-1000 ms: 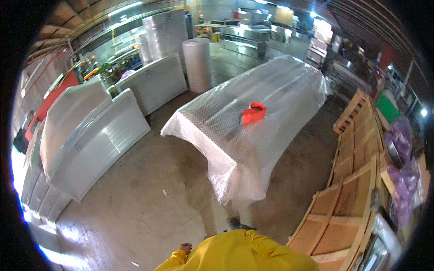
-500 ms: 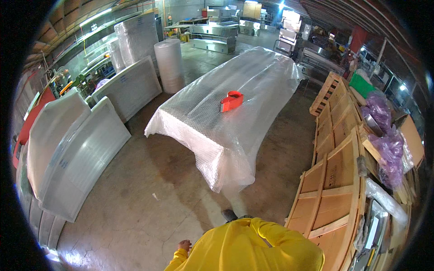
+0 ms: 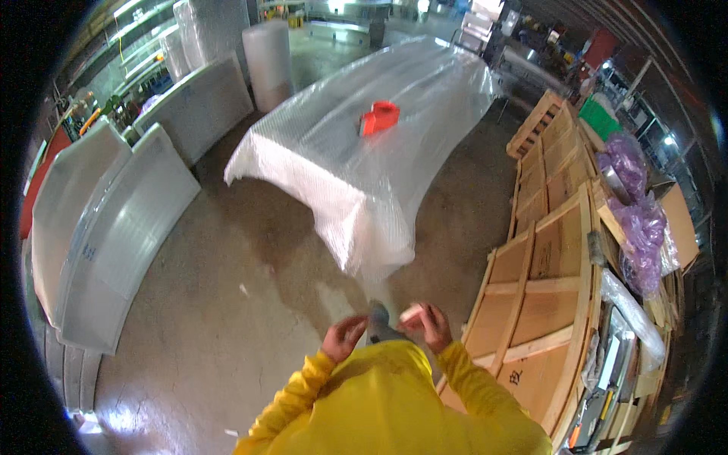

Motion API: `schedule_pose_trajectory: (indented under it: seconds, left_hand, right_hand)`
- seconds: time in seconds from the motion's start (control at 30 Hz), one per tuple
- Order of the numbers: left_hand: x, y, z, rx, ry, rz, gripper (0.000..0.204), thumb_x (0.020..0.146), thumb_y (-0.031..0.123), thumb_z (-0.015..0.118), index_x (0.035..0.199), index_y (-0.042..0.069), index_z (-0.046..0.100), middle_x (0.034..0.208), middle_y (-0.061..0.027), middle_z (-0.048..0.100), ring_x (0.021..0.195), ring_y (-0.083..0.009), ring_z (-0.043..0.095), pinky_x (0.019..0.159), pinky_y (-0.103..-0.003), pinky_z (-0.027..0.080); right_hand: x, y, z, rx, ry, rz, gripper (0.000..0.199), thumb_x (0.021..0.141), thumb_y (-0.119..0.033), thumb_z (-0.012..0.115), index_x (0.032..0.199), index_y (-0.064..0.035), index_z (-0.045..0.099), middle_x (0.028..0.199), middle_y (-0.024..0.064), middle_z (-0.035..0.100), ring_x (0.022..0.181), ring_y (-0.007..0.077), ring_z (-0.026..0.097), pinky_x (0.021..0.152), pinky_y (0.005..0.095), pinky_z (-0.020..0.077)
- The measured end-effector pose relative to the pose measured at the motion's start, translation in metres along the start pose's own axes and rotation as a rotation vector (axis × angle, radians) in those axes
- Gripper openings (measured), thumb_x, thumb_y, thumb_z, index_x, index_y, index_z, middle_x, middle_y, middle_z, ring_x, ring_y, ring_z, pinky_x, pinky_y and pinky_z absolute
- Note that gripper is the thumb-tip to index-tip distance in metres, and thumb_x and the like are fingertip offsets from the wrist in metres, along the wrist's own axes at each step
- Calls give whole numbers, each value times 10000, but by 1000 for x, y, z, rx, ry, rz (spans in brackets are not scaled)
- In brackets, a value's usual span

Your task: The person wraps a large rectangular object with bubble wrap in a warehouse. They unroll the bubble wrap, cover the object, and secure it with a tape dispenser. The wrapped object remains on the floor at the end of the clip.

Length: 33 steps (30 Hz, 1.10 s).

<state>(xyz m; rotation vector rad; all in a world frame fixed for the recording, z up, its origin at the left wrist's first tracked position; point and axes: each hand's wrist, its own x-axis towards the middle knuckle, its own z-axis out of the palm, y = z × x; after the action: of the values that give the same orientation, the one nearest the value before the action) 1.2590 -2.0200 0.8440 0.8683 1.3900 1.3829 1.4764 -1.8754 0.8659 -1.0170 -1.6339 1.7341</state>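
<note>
My left hand [image 3: 344, 338] is raised in front of my yellow sweatshirt, fingers loosely curved and apart, with nothing visible in it. Across from it, my right hand [image 3: 434, 327] is closed on a small pale object [image 3: 412, 312], too blurred to name. Both hands are above the floor, short of the near corner of a long, bubble-wrap-draped load [image 3: 326, 159]. The bubble wrap hangs down in folds at that corner. On top of it lies a red tool [image 3: 380, 118] that looks like a tape dispenser.
Wrapped flat panels [image 3: 125, 235] lean at the left, near an upright bubble-wrap roll [image 3: 267, 67]. Along the right runs a wooden crate [image 3: 542, 280] with purple plastic wrap [image 3: 633, 205] on it. Metal units [image 3: 345, 30] stand at the back. My foot [image 3: 378, 312] shows below my hands.
Both hands have come up in front of my body; the right was out of sight before, and now holds the small pale object. My view has tilted down. The red tool remains on the bubble wrap.
</note>
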Motion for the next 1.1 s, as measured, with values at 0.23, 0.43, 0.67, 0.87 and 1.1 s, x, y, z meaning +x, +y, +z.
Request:
schedule_pose_trajectory:
  seconds: [0.23, 0.43, 0.67, 0.87, 1.1]
  left_hand:
    - [37, 82, 36, 70, -86, 66, 140, 917, 121, 604, 928, -18, 617, 868, -51, 651, 792, -99, 578, 715, -267, 467]
    - [68, 69, 66, -14, -145, -4, 140, 920, 144, 599, 921, 4, 593, 801, -8, 584, 752, -90, 517, 681, -255, 430]
    - [125, 72, 113, 243, 26, 45, 148, 906, 160, 590, 925, 14, 609, 759, -82, 609, 683, -169, 552, 630, -311, 445]
    - [178, 81, 106, 710, -311, 121, 134, 868, 174, 581, 937, 74, 636, 843, -132, 663, 743, -340, 622, 658, -419, 484]
    - [192, 60, 111, 722, -382, 53, 167, 846, 197, 603, 971, 91, 636, 840, -125, 653, 814, -338, 625, 756, -419, 482]
  right_hand:
    - [41, -83, 31, -43, -311, -258, 377, 1010, -317, 414, 1191, -16, 554, 728, 19, 615, 678, 101, 557, 656, 261, 475]
    - [64, -76, -7, 149, -430, -18, 353, 1003, -285, 436, 1124, 16, 573, 637, -10, 486, 503, 91, 520, 473, 246, 428]
    - [90, -56, -58, 117, -254, -14, 325, 1002, -270, 420, 1056, 8, 580, 629, 6, 502, 523, 106, 527, 475, 246, 413]
    - [131, -51, -130, -168, -815, 292, 298, 998, -281, 441, 1020, -36, 608, 640, -17, 501, 539, 80, 448, 508, 242, 380]
    - [166, -40, -137, -260, -1170, 365, 339, 996, -344, 451, 1009, -45, 610, 734, -14, 514, 633, 68, 462, 577, 234, 393]
